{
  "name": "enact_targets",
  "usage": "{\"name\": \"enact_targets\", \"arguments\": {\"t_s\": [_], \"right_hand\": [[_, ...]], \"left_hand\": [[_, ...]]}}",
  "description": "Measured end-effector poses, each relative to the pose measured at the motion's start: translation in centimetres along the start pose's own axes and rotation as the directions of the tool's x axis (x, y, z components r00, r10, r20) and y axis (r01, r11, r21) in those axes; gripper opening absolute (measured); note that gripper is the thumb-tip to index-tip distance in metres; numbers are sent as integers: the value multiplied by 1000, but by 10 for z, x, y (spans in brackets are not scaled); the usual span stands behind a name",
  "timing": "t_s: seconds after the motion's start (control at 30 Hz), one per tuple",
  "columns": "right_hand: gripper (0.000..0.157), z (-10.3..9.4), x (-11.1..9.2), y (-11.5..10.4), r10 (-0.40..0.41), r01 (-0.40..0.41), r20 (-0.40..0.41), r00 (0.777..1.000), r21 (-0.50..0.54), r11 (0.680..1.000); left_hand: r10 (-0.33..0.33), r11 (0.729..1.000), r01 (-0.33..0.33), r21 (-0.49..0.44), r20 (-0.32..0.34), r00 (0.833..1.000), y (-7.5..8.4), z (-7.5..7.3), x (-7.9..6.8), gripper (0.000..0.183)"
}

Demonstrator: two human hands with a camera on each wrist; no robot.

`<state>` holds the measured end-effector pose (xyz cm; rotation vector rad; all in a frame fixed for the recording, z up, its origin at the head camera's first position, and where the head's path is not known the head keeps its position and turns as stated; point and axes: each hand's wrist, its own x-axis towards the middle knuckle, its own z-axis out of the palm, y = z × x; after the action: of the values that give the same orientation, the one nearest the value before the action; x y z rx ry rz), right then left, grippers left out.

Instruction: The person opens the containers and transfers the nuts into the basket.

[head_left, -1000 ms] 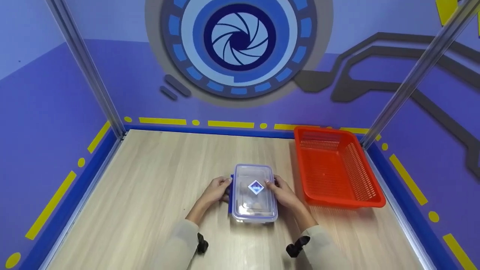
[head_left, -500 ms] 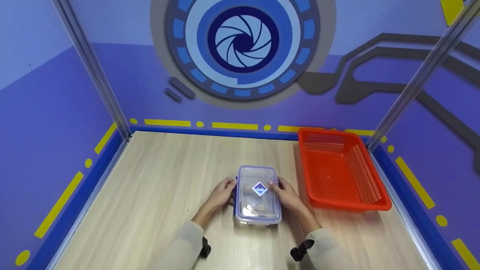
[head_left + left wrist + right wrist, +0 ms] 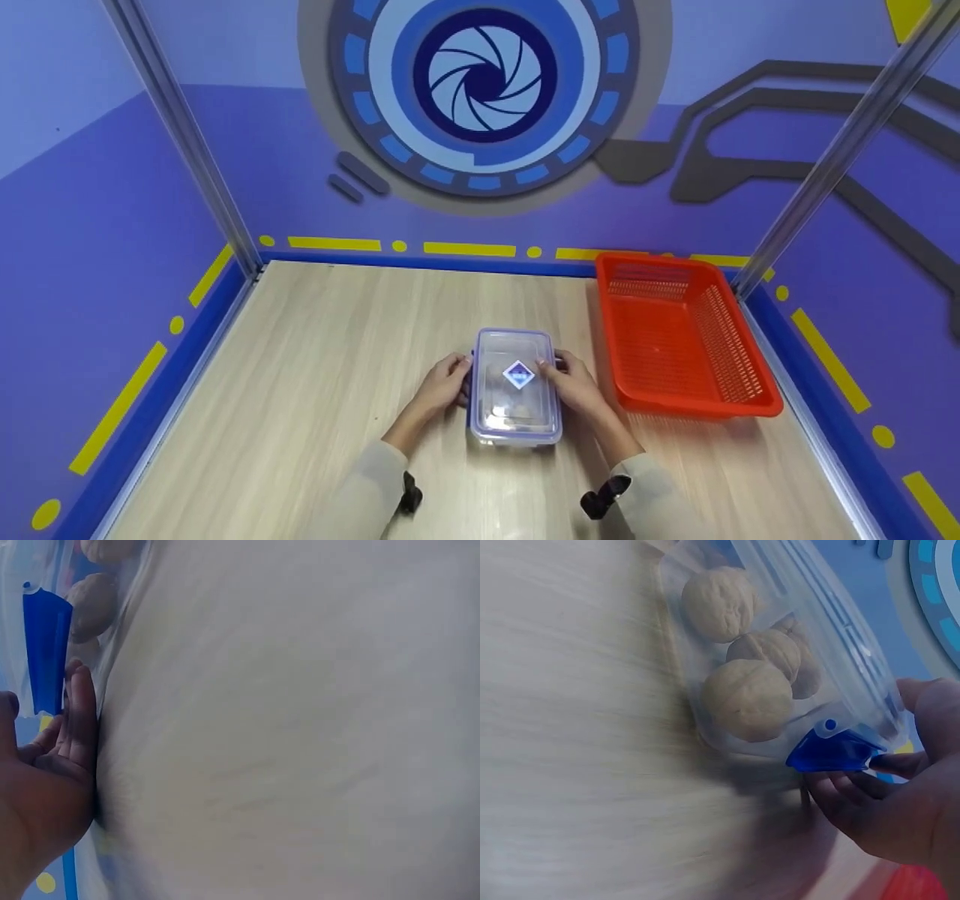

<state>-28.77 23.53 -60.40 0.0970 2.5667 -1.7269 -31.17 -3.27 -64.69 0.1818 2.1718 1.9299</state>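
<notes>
A clear plastic food container (image 3: 514,409) with a blue-edged lid rests on the table between my hands. In the right wrist view several walnuts (image 3: 746,701) show through its wall. My left hand (image 3: 442,386) holds the container's left side, thumb at the lid's edge. Beside those fingers, a blue latch (image 3: 46,652) hangs along the wall in the left wrist view. My right hand (image 3: 577,388) grips the opposite side, thumb on the lid near a diamond-shaped label (image 3: 519,374). Its other fingers are at a second blue latch (image 3: 832,751), which slants outward from the wall.
A red plastic basket (image 3: 697,409) with perforated sides stands to the right of the container, near the back corner. Blue printed panels (image 3: 450,225) enclose the wooden table (image 3: 337,337) at the back and both sides.
The left blue latch stuck out further one second ago and now lies closer to the container's side. The whole head view has shifted slightly. Both hands keep their places on the container.
</notes>
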Motion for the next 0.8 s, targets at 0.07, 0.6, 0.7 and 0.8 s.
{"name": "enact_targets", "arguments": {"t_s": [0.07, 0.6, 0.7, 0.8], "right_hand": [[52, -1, 0, -1, -4, 4, -1, 1000, -28, 1000], [37, -11, -28, -17, -81, 69, -54, 995, -203, 977], [32, -12, -33, -24, -64, 46, -72, 995, -232, 972], [27, -12, -35, -29, -41, 24, -64, 997, -241, 970]], "left_hand": [[-7, 1000, 8, 3, -23, 1000, 3, -1, 0, 35], [187, 889, -88, 449, -183, 965, 63, 8, -25, 36], [196, 867, -99, 489, -152, 969, 68, 11, -33, 37], [182, 857, -95, 507, -125, 975, 70, 13, -39, 35]]}}
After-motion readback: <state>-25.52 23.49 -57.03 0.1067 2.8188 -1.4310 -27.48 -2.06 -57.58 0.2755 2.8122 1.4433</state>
